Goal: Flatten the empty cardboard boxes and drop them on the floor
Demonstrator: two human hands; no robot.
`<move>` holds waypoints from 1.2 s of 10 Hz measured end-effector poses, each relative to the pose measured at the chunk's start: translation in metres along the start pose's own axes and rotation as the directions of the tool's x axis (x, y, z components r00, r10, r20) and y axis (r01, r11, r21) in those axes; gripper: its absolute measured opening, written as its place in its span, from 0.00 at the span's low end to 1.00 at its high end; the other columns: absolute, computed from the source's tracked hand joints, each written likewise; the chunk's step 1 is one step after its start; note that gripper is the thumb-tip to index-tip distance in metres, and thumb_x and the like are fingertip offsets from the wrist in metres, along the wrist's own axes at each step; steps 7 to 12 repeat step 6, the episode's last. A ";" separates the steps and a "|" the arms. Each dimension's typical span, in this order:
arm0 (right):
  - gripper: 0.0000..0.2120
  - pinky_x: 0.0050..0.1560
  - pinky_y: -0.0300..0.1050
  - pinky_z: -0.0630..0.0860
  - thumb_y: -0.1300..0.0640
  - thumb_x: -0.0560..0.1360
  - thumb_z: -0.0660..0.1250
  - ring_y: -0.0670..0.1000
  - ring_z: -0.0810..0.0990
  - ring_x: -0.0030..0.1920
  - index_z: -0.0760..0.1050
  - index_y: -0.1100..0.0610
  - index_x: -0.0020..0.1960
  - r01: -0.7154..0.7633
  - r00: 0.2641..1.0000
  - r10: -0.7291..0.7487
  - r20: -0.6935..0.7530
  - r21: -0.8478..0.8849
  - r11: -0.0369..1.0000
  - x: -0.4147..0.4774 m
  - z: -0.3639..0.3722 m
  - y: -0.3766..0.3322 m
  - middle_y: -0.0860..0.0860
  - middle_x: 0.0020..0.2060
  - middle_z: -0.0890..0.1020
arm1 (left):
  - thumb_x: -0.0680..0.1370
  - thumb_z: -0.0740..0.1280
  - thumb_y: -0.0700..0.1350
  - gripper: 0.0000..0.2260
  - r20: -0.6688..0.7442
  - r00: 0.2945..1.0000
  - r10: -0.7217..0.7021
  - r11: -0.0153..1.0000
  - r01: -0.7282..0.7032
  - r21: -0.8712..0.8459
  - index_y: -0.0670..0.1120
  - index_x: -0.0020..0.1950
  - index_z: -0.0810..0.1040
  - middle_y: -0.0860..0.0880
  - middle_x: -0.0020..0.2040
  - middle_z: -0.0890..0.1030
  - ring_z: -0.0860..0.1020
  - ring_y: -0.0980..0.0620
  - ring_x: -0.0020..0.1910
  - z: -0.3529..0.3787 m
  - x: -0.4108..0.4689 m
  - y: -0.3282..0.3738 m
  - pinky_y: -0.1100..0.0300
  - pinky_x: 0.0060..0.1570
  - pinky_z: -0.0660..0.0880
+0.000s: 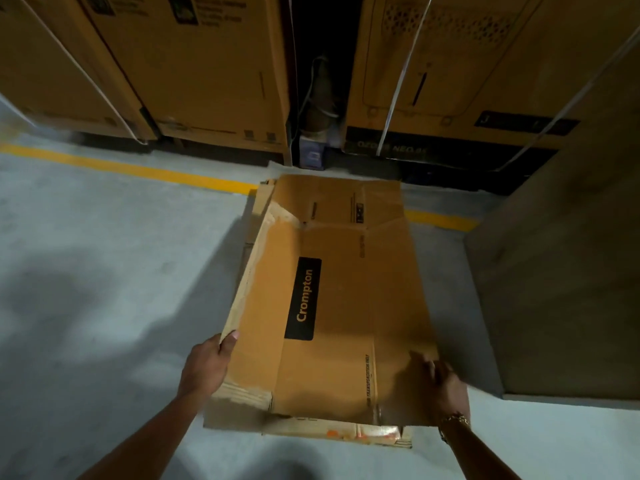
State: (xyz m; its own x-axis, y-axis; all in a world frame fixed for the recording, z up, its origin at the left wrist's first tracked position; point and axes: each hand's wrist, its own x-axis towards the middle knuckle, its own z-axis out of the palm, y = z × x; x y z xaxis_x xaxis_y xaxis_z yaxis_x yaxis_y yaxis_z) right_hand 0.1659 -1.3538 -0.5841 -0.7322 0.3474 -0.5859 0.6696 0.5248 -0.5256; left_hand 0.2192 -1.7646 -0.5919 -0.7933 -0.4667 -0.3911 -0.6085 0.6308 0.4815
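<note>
A flattened brown cardboard box [346,299] with a black "Crompton" label stretches away from me above the grey floor. My left hand [207,367] grips its near left edge, thumb on top. On the near right corner my right hand [445,388], with a gold bracelet at the wrist, holds the cardboard with its fingers laid on top. The box's end flaps are spread out flat at both ends. Whether the far end touches the floor I cannot tell.
Tall strapped cardboard cartons [194,71] stand along the far side, with a dark gap [318,98] holding a pipe between them. A yellow line [138,169] runs across the concrete floor [104,271]. A grey pillar or wall [568,271] rises at the right.
</note>
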 end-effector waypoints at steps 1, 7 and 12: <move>0.22 0.60 0.61 0.74 0.42 0.81 0.55 0.61 0.78 0.56 0.75 0.57 0.62 0.043 0.998 -0.041 0.038 -0.058 0.997 0.016 0.013 0.008 0.58 0.57 0.80 | 0.80 0.57 0.61 0.27 0.095 0.995 -0.039 0.999 0.041 -0.018 0.41 0.62 0.80 0.40 0.57 0.82 0.79 0.41 0.56 0.013 0.009 -0.017 0.53 0.54 0.73; 0.24 0.61 0.54 0.73 0.39 0.81 0.53 0.60 0.78 0.57 0.68 0.57 0.66 -0.125 0.986 0.142 0.086 -0.176 0.976 0.053 0.045 0.085 0.61 0.63 0.78 | 0.81 0.59 0.62 0.28 0.305 0.912 -0.275 0.948 0.204 0.244 0.44 0.73 0.69 0.42 0.67 0.77 0.78 0.44 0.61 0.060 0.012 -0.052 0.53 0.58 0.74; 0.24 0.61 0.54 0.73 0.39 0.81 0.53 0.60 0.78 0.57 0.68 0.57 0.66 -0.125 0.986 0.142 0.086 -0.176 0.976 0.053 0.045 0.085 0.61 0.63 0.78 | 0.81 0.59 0.62 0.28 0.305 0.912 -0.275 0.948 0.204 0.244 0.44 0.73 0.69 0.42 0.67 0.77 0.78 0.44 0.61 0.060 0.012 -0.052 0.53 0.58 0.74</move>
